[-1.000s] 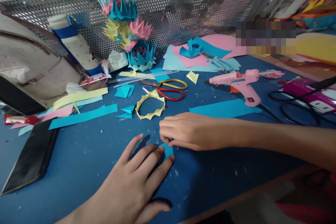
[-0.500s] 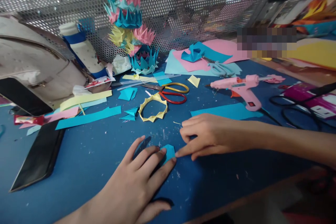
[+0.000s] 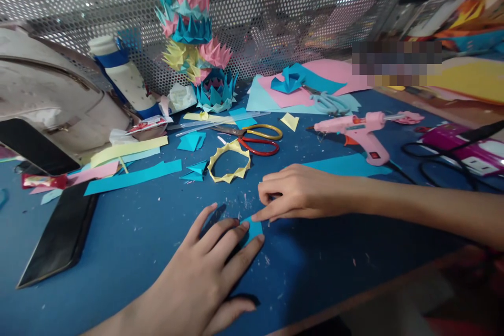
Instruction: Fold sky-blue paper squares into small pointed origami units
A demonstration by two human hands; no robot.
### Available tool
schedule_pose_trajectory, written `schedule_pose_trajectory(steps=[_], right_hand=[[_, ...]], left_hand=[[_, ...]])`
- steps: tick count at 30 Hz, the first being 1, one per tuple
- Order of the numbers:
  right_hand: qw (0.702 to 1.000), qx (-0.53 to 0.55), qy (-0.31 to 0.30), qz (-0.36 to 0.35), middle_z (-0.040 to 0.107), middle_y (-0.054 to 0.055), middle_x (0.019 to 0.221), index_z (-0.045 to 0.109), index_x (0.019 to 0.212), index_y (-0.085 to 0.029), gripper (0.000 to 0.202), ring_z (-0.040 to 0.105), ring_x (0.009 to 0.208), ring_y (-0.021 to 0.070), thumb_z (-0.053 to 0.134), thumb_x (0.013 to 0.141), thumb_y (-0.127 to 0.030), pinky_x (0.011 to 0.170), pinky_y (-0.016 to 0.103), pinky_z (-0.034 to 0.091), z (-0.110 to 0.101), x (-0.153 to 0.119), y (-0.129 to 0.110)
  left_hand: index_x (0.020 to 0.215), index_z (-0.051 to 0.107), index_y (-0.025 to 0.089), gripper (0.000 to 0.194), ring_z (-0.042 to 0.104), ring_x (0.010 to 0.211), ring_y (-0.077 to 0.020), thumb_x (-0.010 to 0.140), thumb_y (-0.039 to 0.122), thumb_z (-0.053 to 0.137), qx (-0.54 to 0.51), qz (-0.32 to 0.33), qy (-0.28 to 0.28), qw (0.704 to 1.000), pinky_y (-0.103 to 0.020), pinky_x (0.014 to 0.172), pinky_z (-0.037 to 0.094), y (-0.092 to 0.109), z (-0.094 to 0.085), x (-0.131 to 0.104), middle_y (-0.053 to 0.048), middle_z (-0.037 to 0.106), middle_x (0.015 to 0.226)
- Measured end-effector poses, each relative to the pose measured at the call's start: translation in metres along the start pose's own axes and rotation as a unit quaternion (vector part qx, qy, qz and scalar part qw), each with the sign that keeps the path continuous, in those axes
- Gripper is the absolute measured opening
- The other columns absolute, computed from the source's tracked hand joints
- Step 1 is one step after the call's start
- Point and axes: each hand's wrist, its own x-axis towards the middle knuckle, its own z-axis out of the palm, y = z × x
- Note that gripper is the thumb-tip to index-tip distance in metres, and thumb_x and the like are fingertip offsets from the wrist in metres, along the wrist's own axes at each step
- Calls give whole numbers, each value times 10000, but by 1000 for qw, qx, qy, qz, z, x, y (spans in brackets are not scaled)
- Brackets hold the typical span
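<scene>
A small folded piece of blue paper (image 3: 254, 229) lies flat on the table. My left hand (image 3: 212, 262) rests on it from the lower left, fingers spread and partly covering it. From the right, my right hand (image 3: 289, 194) presses the paper's upper edge with an outstretched index finger; its other fingers are curled in with nothing held. Just beyond my hands is a ring of folded yellow paper (image 3: 212, 174). Scissors (image 3: 260, 139) with one yellow and one red handle lie behind the ring.
A pink glue gun (image 3: 358, 128) lies at right, above a blue paper strip (image 3: 346, 165). Phones (image 3: 59, 236) and paper strips (image 3: 134, 176) are at left. Behind stand a bottle (image 3: 126, 79), a bag (image 3: 47, 79) and a paper ornament (image 3: 216, 89) before a perforated metal panel.
My right hand has slid up and left, its index fingertip going from the paper's right corner to its upper edge. My left hand has stayed put.
</scene>
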Motion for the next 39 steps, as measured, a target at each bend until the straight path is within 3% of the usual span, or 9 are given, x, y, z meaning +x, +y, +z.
schedule_pose_trajectory(steps=[5,7,11,18,24,30,39], right_hand=[[975,-161,96,-123,693,5,961,693,1049,-219,252,575,846,128,442,1059,-203,609,302,343,5,10,-10],[967,-181,99,-152,684,4,891,683,940,-195,260,576,824,132,447,1049,-185,597,310,340,6,15,-11],[967,-197,83,-139,667,1,907,634,860,-205,231,546,786,134,483,1032,-174,614,305,342,7,25,-11],[983,-115,106,-93,666,12,896,650,943,-185,216,508,779,139,460,1035,-139,634,293,347,10,26,-12],[990,-57,91,-93,664,-3,874,686,980,-211,170,477,746,144,531,1032,-255,638,311,328,13,17,-6],[993,1,49,-106,661,8,864,701,1048,-204,209,468,723,147,536,1035,-332,641,333,316,8,17,-6],[992,66,17,-106,674,6,835,720,965,-191,287,443,711,157,508,1044,-367,640,349,303,4,15,-11]], left_hand=[[1526,402,211,564,460,1301,-253,1058,525,375,-35,-10,-23,999,-485,1239,3,-1,-2,-2,-56,583,1349],[1518,408,215,545,453,1314,-244,1063,512,372,-49,-13,-24,998,-480,1243,10,-1,-3,-3,-51,579,1354],[1482,451,207,510,456,1316,-232,1069,494,372,-63,-17,-8,998,-468,1249,-1,0,-3,-4,-44,593,1334],[1467,469,190,502,475,1309,-234,1075,483,356,-54,-11,11,998,-483,1256,26,-2,0,-5,-51,597,1358],[1424,515,164,494,531,1266,-247,1073,477,364,-39,-6,31,999,-545,1245,144,-1,2,-4,-88,615,1322],[1363,581,168,498,523,1267,-229,1071,499,352,-22,3,50,998,-471,1260,1,-3,5,-3,-67,648,1272],[1434,518,142,556,516,1256,-225,1066,525,354,-14,-7,44,999,-469,1259,-42,-2,10,-3,-55,654,1301]])
